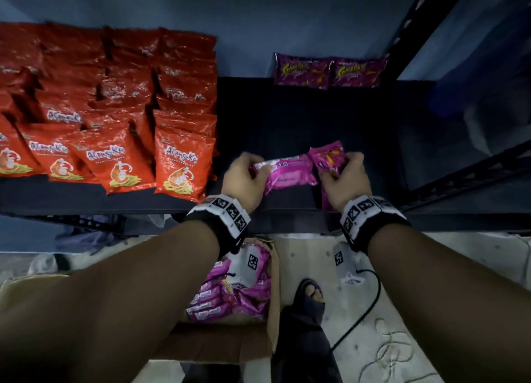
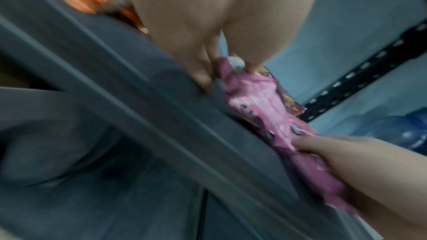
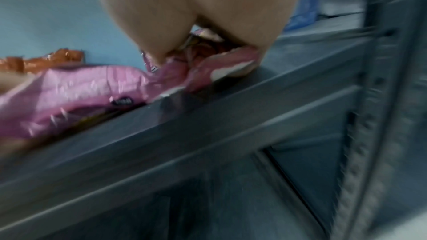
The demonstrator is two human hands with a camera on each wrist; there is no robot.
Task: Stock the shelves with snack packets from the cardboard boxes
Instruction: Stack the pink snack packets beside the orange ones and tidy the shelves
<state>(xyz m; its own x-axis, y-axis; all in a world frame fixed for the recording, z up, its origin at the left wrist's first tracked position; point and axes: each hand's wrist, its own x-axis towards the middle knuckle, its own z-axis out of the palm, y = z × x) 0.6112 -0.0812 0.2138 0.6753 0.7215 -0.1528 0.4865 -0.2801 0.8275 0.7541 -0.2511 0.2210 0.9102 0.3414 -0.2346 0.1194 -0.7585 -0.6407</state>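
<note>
Fingers of left hand (image 1: 243, 178) pinch one crinkly pink foil snack packet (image 1: 287, 173); right hand (image 1: 343, 178) grips a second pink packet (image 1: 329, 158). Both over black metal shelf (image 1: 287, 118), front edge.

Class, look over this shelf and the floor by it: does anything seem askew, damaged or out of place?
Nothing looks spilled or torn. The red packets lean unevenly in overlapping rows, and two purple packets stand at the back of the shelf. Both hands hold pink packets above its front. A black cable trails loose across the floor.
</note>
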